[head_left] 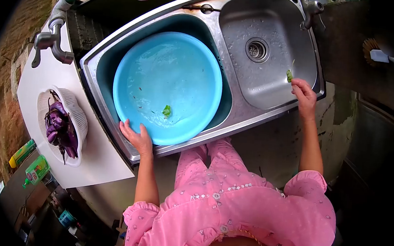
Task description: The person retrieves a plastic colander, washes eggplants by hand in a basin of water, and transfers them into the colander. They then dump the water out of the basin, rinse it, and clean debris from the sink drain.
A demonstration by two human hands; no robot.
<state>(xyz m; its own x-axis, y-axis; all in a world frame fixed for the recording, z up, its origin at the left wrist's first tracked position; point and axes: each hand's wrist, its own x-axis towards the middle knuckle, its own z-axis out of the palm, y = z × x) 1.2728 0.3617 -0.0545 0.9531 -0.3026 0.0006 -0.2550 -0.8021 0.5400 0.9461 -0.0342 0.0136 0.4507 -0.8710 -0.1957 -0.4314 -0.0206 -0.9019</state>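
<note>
A round light-blue basin (177, 76) with water in it sits in the left bowl of a steel double sink. A green leaf (166, 111) and several small dark bits are in the water. My left hand (136, 137) rests on the basin's near-left rim, its thumb and fingers apart. Over the right sink bowl (265, 89), near its right side, my right hand (303, 93) pinches a small green leaf (289, 76) with a thin stem between thumb and fingertips.
A white basket (81, 115) of purple eggplants (57, 121) stands on the white counter (94, 165) at left. Faucets (54, 44) (312, 13) flank the sink. A brush (379, 55) lies at the far right. A green bottle (37, 170) is at lower left.
</note>
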